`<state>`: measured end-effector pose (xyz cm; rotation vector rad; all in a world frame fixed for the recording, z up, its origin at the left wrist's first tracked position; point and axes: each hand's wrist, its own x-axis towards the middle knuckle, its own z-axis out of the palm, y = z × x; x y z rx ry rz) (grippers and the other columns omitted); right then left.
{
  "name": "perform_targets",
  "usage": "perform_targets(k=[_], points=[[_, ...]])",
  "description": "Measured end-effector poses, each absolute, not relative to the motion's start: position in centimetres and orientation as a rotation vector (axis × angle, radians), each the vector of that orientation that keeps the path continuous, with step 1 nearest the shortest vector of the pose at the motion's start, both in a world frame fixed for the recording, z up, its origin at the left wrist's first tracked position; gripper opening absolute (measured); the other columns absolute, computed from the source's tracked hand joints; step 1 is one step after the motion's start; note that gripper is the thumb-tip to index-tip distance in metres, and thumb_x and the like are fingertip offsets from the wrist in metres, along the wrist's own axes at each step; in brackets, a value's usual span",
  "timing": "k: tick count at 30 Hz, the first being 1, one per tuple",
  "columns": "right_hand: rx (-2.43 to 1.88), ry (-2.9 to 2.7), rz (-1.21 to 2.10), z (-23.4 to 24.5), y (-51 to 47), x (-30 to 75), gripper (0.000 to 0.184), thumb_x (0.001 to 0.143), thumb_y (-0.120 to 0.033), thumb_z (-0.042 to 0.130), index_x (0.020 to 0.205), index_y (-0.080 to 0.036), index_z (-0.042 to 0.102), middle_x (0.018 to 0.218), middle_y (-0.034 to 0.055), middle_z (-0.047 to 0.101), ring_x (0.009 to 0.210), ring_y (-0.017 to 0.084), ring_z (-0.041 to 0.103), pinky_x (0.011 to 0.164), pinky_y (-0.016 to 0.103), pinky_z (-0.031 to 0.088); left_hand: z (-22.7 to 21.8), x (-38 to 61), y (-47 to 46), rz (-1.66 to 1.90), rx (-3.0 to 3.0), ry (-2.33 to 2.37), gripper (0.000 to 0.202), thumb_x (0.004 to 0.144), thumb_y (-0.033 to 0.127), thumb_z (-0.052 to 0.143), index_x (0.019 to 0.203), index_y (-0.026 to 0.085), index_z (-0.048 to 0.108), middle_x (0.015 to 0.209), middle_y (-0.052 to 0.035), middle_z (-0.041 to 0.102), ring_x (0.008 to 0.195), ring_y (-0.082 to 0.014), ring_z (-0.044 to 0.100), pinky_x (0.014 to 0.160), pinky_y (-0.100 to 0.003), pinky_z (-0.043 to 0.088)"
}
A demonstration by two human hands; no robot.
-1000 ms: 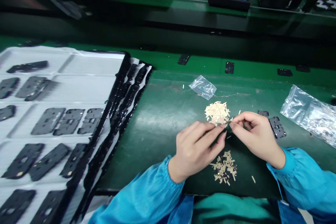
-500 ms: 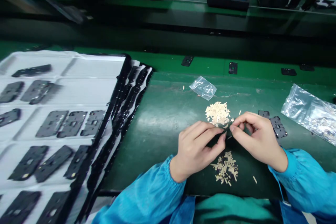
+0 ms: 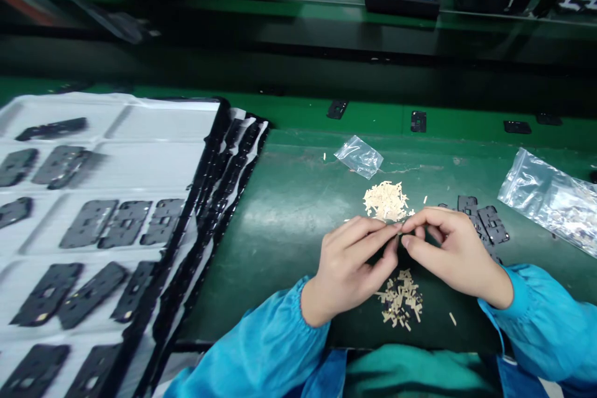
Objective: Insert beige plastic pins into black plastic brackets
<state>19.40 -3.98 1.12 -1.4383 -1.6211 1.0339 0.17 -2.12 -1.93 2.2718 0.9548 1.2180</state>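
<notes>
Hands, left [image 3: 349,270], right [image 3: 454,255], pinched together, beside beige strips [image 3: 386,201] (tiny)

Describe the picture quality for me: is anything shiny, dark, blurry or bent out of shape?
In the head view, pale glare lies on the green mat, the plastic bag glints, and the far bench falls dark. The wide lens makes the white tray look slanted, while the left hand and right hand look fairly sharp.
</notes>
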Motion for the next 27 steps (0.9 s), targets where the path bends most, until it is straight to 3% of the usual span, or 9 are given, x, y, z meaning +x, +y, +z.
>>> perform_targets(k=[6,9,14,23,27], points=[[-1.438,-1.714,0.82,1.6,-3.6,20.5,0.002,0.081,-0.021,0.073,0.082,-0.022,0.072,0.069,-0.0035,0.058,0.06,0.012,0.048,0.057,0.027,0.038,-1.1,0.0,-1.8,1.057,1.706,0.988,0.013,0.083,0.01,0.074,0.09,0.02,0.078,0.078,-0.0009,0.07,0.06,-0.0101,0.06,0.051,-0.022,0.048],[-1.413,-1.795,0.88,1.6,-3.4,20.8,0.009,0.082,-0.02,0.073,0.091,-0.022,0.072,0.077,-0.0028,0.061,0.065,0.012,0.051,0.063,0.029,0.041,-1.0,0.0,-1.7,1.004,1.669,0.972,0.013,0.081,0.009,0.073,0.087,0.019,0.078,0.076,-0.0012,0.07,0.061,-0.0107,0.06,0.053,-0.023,0.047],[-1.38,-1.879,1.057,2.0,-3.1,20.9,0.005,0.087,-0.019,0.069,0.082,-0.022,0.07,0.076,-0.0025,0.062,0.074,0.013,0.059,0.069,0.029,0.044,-0.9,0.1,-1.6,0.911,1.672,0.936,0.012,0.08,0.009,0.069,0.084,0.017,0.076,0.075,-0.0017,0.068,0.063,-0.011,0.06,0.054,-0.023,0.046],[-1.402,-1.639,1.129,1.6,-3.2,20.4,0.01,0.087,-0.021,0.071,0.077,-0.021,0.071,0.068,-0.0038,0.057,0.063,0.011,0.048,0.06,0.027,0.037,-0.6,0.3,-1.4,0.862,1.577,0.963,0.001,0.081,0.016,0.074,0.08,0.017,0.074,0.072,-0.0018,0.068,0.061,-0.0115,0.057,0.054,-0.023,0.045],[-1.404,-1.608,1.18,1.5,-3.3,20.4,0.009,0.086,-0.025,0.073,0.077,-0.022,0.075,0.066,-0.0041,0.056,0.06,0.011,0.044,0.056,0.027,0.035,-0.7,0.2,-1.4,0.892,1.584,0.963,0.01,0.085,0.015,0.069,0.078,0.017,0.076,0.07,-0.0025,0.069,0.059,-0.0116,0.057,0.054,-0.023,0.045]])
